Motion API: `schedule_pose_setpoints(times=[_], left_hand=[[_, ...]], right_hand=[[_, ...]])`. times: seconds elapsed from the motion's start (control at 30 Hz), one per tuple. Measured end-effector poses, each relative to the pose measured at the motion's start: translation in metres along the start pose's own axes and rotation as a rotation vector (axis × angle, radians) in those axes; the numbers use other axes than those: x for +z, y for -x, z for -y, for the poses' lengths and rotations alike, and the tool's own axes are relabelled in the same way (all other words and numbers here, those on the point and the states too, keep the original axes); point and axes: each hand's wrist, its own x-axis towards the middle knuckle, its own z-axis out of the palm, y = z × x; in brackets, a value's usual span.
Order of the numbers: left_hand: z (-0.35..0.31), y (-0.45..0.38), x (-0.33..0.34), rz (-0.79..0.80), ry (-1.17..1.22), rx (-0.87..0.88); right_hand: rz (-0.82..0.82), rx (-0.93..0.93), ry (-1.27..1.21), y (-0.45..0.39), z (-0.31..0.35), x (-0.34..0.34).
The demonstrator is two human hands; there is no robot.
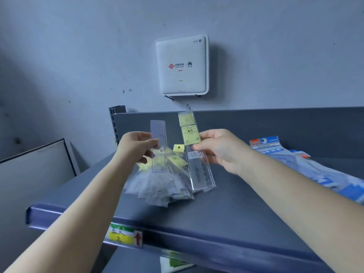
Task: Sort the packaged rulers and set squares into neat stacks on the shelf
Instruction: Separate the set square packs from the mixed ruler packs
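Above the grey shelf, the left hand pinched a clear ruler and the right hand pinched a yellow-labelled ruler; slick sleeves could slip, scattering the loose pile underneath.

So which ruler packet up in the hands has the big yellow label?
The ruler packet in the right hand; its yellow label faces us. The left hand holds a mostly clear ruler.

A white router box hangs on the grey wall above a leaning board.
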Motion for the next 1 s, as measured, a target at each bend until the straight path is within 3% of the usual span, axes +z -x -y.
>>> schedule_pose_setpoints(times=[0.13,0.2,0.37,0.6,0.77,1.0], left_hand=[[0.030,-0.025,-0.014,-0.002,-0.400,0.081],[0.040,-0.032,-0.020,-0.005,-0.447,0.082],[0.048,-0.036,-0.024,0.106,-0.455,0.100],[0.025,-0.022,0.001,0.094,-0.739,0.286],[-0.018,0.005,0.061,0.100,-0.911,0.557],[-0.075,0.063,0.175,0.183,-0.930,0.831]], right_hand=[[-0.064,-0.050,-0.023,-0.025,0.002,0.036],[-0.095,-0.086,0.017,-0.037,0.001,0.050],[-0.186,-0.185,0.665,-0.053,-0.010,0.059],[-0.270,-0.436,1.403,-0.021,-0.004,0.028],[-0.370,-0.336,1.568,0.015,-0.006,-0.031],[-0.503,-0.232,1.572,0.080,-0.008,-0.135]])
